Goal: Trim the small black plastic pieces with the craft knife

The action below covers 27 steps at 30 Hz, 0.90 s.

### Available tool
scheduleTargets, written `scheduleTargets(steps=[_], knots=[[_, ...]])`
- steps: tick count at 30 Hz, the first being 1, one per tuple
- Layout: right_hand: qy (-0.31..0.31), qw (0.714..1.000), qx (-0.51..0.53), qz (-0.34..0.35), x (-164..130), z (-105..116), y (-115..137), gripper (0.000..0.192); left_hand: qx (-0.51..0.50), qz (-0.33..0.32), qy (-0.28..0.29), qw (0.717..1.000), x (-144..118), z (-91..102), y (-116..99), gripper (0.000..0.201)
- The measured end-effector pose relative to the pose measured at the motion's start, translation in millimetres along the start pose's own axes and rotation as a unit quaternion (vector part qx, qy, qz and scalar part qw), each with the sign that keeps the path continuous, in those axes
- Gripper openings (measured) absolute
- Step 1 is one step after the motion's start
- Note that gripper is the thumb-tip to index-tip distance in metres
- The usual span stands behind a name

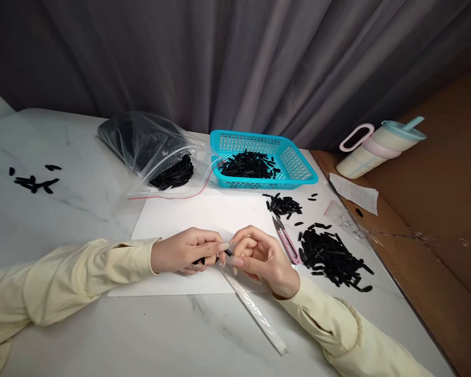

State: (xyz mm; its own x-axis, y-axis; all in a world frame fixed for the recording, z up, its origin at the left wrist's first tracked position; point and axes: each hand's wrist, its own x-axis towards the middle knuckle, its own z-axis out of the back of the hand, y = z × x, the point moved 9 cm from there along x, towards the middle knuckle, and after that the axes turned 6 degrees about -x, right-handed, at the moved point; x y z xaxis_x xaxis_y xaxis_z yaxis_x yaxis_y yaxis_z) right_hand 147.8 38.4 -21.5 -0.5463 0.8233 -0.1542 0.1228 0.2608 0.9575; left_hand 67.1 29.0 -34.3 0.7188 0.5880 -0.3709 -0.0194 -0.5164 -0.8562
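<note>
My left hand (pixel 186 251) is closed on a small black plastic piece (pixel 215 257), its fingers curled over it above a white paper sheet (pixel 204 214). My right hand (pixel 259 255) meets it from the right, thumb and forefinger pinching the piece's tip (pixel 228 252). A long narrow clear sleeve (pixel 255 309) runs from under the hands toward the near edge. Pink thread snips (pixel 287 242) lie just right of my right hand. A heap of black pieces (pixel 332 256) lies further right.
A turquoise basket (pixel 294 165) holds more black pieces at the back. An open clear bag (pixel 157 152) of them lies to its left. A smaller pile (pixel 284 205), scattered pieces (pixel 33 180) at far left, a lidded cup (pixel 377 149) and a paper slip (pixel 355 192) are also here.
</note>
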Motion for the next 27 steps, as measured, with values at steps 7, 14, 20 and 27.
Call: scheduleTargets(steps=[7,14,20,27], knots=[[0.004,1.0,-0.019,-0.015,0,0,-4,0.031,0.0,-0.011,-0.007,1.0,-1,0.2,-1,0.037],[0.034,0.999,-0.018,0.001,-1,-12,-6,0.032,0.026,-0.009,-0.052,0.998,-1,2.8,-4,0.04],[-0.039,0.997,-0.057,0.041,0,-3,6,0.029,0.006,-0.008,-0.047,0.999,0,5.3,-2,0.048],[-0.086,0.996,-0.023,0.029,-2,3,0,0.038,-0.021,0.014,-0.032,0.999,-1,1.8,3,0.057]])
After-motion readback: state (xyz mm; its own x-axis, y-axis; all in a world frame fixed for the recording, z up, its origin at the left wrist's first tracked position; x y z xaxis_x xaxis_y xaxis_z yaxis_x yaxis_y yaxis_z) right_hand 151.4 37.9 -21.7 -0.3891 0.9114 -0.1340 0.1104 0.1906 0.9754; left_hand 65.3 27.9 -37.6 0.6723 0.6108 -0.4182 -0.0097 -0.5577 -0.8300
